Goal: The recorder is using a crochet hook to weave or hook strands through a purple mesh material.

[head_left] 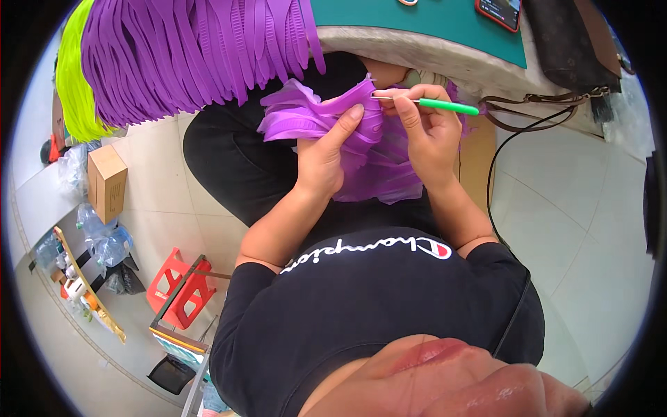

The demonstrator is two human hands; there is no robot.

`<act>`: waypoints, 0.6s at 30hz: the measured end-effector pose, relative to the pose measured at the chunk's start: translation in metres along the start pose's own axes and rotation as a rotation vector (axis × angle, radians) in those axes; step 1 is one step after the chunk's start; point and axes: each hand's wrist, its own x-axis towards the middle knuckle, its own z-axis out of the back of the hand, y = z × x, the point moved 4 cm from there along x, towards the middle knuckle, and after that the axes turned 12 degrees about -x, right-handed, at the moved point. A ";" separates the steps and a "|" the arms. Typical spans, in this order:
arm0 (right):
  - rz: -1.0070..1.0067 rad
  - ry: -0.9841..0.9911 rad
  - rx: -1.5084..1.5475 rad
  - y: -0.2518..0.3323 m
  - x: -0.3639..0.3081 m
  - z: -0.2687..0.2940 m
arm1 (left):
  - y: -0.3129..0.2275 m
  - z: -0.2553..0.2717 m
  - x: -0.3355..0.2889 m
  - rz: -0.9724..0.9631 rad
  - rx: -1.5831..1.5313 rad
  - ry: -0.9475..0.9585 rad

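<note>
My left hand (325, 154) grips a bunch of purple rubbery strap pieces (306, 115) held over my lap, thumb pressed on top of them. My right hand (429, 132) holds a thin tool with a green handle (448, 106); its metal tip touches the purple pieces near my left thumb. More purple pieces (379, 170) lie under both hands on my lap.
A big bundle of purple straps (194, 48) and a neon yellow bundle (73, 76) hang off the table edge (417, 48) ahead. A phone (499, 12) lies on the green mat. A cardboard box (105, 182), a red stool (179, 288) and plastic bags sit on the floor at left.
</note>
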 end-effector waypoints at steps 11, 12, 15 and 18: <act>0.281 -0.241 -0.541 0.009 0.011 0.026 | -0.014 0.005 -0.002 -0.221 0.009 -0.078; 0.143 -0.206 -0.374 0.009 0.015 0.033 | -0.019 0.004 -0.001 -0.212 -0.017 -0.085; 0.041 -0.010 -0.044 0.014 0.012 0.027 | -0.018 0.001 -0.001 -0.190 -0.021 -0.040; 0.044 0.066 0.013 0.011 0.012 0.013 | -0.013 -0.002 -0.004 -0.159 -0.050 -0.033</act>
